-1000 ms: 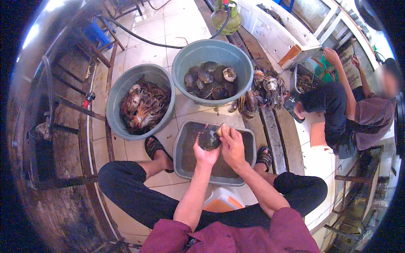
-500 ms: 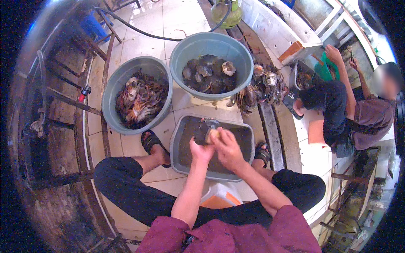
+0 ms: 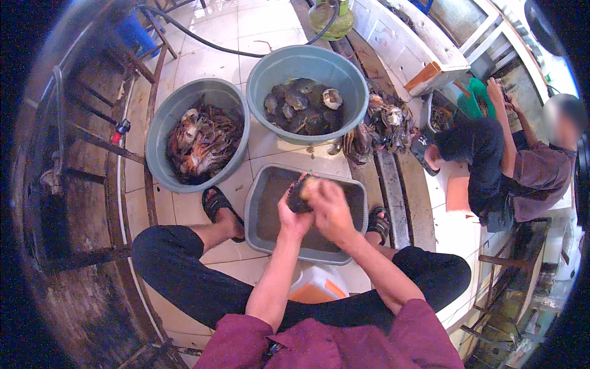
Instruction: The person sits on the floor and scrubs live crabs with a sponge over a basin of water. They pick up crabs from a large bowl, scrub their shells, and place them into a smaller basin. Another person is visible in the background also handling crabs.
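Observation:
Over a grey rectangular tub [image 3: 251, 224] of murky water, my hands are close together. My left hand [image 3: 294, 216] is closed around a dark crab shell [image 3: 297, 198], holding it tilted. My right hand [image 3: 332, 212], smeared by motion, presses a small tan scrubber [image 3: 311, 186] against the shell; whether it is a brush or a sponge cannot be made out. Beyond the tub, a round blue-grey basin [image 3: 255, 101] holds several dark crab shells in water, one showing its pale side. A second round basin [image 3: 155, 144], to its left, holds a heap of crab legs and bodies.
A pile of crabs [image 3: 388, 123] lies on the floor right of the basins. A white foam box [image 3: 424, 61], a green gas cylinder [image 3: 332, 19] and a black hose [image 3: 209, 48] are farther back. Another person [image 3: 544, 178] sits at the right beside a green basket [image 3: 472, 101].
The crab shell has turned in my left hand, and its far part shows less. My right hand has moved slightly up with the scrubber. The view has shifted a little.

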The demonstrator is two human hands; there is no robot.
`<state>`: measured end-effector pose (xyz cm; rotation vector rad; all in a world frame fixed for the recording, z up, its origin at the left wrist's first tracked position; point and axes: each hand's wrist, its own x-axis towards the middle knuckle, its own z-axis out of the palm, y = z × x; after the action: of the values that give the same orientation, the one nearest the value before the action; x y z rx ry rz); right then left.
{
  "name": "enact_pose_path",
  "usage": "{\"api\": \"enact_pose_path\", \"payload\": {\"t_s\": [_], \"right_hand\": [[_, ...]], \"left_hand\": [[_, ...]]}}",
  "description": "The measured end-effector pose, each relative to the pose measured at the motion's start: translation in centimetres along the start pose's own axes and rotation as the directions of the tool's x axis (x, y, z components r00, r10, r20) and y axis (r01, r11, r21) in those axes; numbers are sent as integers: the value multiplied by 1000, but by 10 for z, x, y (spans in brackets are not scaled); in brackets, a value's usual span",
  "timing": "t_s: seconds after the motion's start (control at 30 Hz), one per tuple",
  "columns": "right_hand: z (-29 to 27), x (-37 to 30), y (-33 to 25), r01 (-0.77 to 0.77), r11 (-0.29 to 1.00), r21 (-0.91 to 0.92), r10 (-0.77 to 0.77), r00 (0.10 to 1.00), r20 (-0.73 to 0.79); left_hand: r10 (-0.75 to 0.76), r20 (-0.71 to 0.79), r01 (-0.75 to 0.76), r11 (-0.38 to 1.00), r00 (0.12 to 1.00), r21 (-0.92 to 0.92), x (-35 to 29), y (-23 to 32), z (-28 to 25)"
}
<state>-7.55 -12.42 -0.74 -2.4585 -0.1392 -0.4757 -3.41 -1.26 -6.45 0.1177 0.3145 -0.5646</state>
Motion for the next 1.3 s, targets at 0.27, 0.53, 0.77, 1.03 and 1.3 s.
{"api": "enact_pose_path", "payload": {"t_s": [0.27,0.53,0.77,1.03,1.3], "right_hand": [[-12,17,-5,-80,997,8,80,997,-12],[-19,25,-15,-301,948,-101,309,948,80],[-2,11,-12,-267,964,19,267,962,-60],[27,-21,-10,-490,657,573,580,814,30],[29,-16,-12,-425,821,381,489,868,-88]], "left_hand": [[-75,42,78,993,996,-84,4,9,-1],[-70,-30,69,998,997,-11,-7,5,21],[155,-209,-118,977,966,176,2,2,29],[43,-518,-19,999,854,51,9,-6,-23],[76,-588,53,979,805,198,5,-8,-17]]}}
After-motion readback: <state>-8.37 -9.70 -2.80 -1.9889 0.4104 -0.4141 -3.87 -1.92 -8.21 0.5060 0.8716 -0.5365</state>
